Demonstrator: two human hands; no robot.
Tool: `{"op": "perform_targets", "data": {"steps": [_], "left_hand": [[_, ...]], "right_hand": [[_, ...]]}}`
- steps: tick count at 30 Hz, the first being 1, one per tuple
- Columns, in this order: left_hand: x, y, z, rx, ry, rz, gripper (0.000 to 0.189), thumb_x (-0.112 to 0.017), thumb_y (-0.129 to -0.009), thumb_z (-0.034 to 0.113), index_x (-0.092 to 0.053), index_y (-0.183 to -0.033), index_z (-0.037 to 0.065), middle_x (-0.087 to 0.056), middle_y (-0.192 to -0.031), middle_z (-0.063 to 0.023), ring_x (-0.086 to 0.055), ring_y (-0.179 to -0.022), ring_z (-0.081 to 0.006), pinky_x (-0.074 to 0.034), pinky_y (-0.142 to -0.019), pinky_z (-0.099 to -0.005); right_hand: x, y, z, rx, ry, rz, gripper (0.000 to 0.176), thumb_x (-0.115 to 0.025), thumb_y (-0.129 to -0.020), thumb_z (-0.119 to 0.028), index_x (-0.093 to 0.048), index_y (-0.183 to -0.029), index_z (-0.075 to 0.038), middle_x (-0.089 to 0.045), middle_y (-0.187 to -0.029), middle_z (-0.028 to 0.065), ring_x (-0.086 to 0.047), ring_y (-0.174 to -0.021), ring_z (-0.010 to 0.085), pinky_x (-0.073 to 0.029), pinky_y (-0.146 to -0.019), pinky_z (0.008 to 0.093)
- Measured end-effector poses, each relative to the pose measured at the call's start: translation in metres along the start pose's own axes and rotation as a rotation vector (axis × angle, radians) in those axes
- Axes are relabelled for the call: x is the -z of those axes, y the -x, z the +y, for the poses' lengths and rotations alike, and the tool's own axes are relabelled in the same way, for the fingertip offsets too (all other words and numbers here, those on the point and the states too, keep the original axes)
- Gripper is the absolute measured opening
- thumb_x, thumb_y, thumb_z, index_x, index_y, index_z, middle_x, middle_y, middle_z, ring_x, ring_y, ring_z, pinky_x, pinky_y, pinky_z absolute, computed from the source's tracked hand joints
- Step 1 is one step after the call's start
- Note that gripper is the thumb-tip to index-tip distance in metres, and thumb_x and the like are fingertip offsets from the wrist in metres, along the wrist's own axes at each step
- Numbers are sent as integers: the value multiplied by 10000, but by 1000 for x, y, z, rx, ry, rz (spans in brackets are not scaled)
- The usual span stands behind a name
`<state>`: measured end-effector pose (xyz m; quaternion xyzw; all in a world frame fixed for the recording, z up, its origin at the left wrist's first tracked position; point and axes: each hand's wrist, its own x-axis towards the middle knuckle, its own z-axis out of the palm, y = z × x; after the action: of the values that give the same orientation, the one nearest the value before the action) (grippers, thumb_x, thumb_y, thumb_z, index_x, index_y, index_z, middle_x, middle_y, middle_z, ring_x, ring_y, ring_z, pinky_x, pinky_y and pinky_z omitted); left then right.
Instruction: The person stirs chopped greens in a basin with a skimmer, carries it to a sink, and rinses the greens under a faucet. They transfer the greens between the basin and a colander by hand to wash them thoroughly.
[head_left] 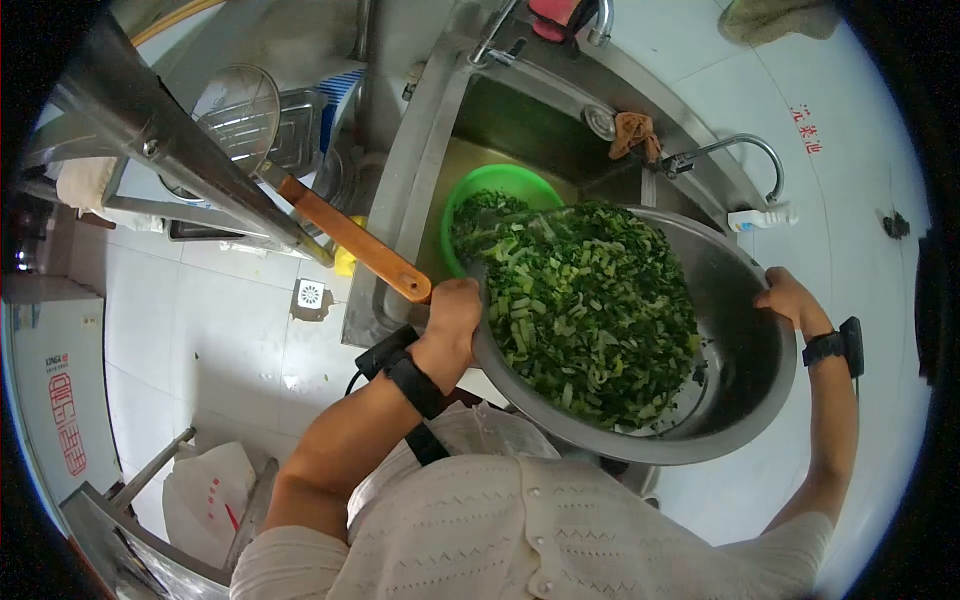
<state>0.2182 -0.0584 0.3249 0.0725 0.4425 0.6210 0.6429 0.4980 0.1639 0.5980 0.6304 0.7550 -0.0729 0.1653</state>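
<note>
A large stainless steel basin [740, 330] of chopped green leafy vegetables [600, 320] is between my hands, tilted toward the sink. My left hand [455, 308] is closed on its left rim, fingers mostly hidden. On the opposite rim, my right hand [788, 298] grips with the thumb over the edge. Beyond the basin, a bright green plastic bowl [520, 180] sits in the sink, with chopped greens in it too. The greens from the basin reach over its edge at the bowl. Beside my left hand is the end of a skimmer's wooden handle [355, 240].
The steel sink [420, 190] has curved faucets [745, 150] along its far side. A brown cloth [632, 135] hangs on the divider. A white bottle [762, 218] lies to the right. At left are a metal post [190, 130] and a shelf with trays [298, 130].
</note>
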Motion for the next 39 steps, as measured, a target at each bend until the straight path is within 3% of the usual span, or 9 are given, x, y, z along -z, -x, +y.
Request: {"op": "perform_targets", "data": {"steps": [2,9,11,24,30,32,36,38,39], "left_hand": [[-4,4,2,72,154,244,210,-389,-839,147,-530,-847,-8,-563,-727,-99,-550,-572,-225,-453,-512,-346],[32,-41,-58,-466,-279,45,211,-386,-841,147,-531,-854,-5,-563,-718,-94,-556,-573,-220,-455,-518,-340],[4,1,-6,83,160,227,208,-390,-842,156,-539,-840,10,-564,-713,-90,-559,-578,-220,-456,-519,-351],[12,-15,-29,9,409,26,165,-357,-826,144,-484,-753,69,-504,-636,-67,-518,-557,-195,-418,-505,-312],[25,-26,-39,98,40,132,236,-348,-865,183,-521,-904,27,-576,-752,-101,-575,-626,-230,-469,-550,-346],[41,-41,-61,-517,-542,47,239,-359,-865,188,-524,-913,22,-577,-767,-116,-572,-610,-239,-471,-541,-363],[35,-42,-60,-64,-123,118,229,-385,-858,188,-523,-908,12,-580,-765,-113,-571,-596,-238,-471,-528,-372],[60,-78,-105,-622,-496,11,216,-403,-850,177,-527,-889,4,-581,-760,-106,-570,-591,-231,-471,-524,-370],[45,-56,-81,-621,-494,7,216,-403,-850,177,-527,-889,4,-581,-760,-106,-570,-591,-231,-471,-524,-370]], "right_hand": [[0,13,-11,-22,7,17,379,-609,-563,-93,-513,-865,115,-562,-801,195,-547,-765,257,-426,-671,343],[2,17,-8,-12,144,57,366,-620,-556,-90,-523,-846,111,-561,-760,181,-547,-712,263,-428,-659,330],[4,17,-10,-53,124,35,398,-627,-562,-87,-512,-892,104,-561,-828,201,-547,-784,276,-431,-682,338],[11,17,-21,-78,146,-4,437,-619,-578,-101,-494,-940,108,-557,-916,230,-541,-870,323,-428,-726,356],[11,8,-5,-10,156,26,425,-622,-576,-97,-501,-928,107,-550,-916,243,-543,-865,322,-427,-723,360],[9,12,-11,-13,132,41,417,-615,-559,-96,-513,-904,116,-561,-849,216,-552,-808,296,-428,-699,346],[11,13,-16,35,230,84,409,-609,-544,-98,-530,-883,117,-572,-789,194,-561,-774,272,-427,-692,332],[12,19,-26,29,213,67,415,-605,-546,-99,-525,-891,119,-570,-796,197,-558,-775,274,-427,-692,334],[14,22,-30,26,195,51,422,-601,-549,-100,-519,-899,120,-569,-803,199,-556,-776,276,-426,-691,336]]}}
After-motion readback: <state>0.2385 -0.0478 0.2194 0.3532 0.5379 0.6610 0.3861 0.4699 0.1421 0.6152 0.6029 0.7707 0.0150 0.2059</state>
